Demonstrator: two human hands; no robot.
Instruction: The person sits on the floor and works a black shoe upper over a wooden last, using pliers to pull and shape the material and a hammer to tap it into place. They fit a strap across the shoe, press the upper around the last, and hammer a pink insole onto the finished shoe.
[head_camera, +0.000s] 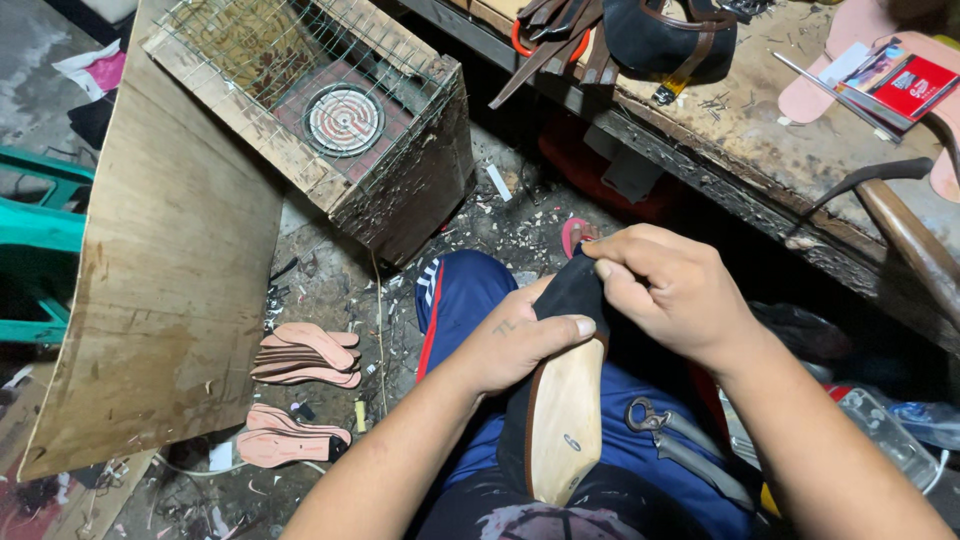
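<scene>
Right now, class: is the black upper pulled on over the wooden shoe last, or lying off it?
On. The black upper wraps the wooden shoe last, with the left hand and right hand pinching it.

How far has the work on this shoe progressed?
Done: the black upper already sits over the wooden shoe last. In hand: the left hand steadies it while the right hand pulls the edge. Left: soles lie unattached on the floor.
</scene>
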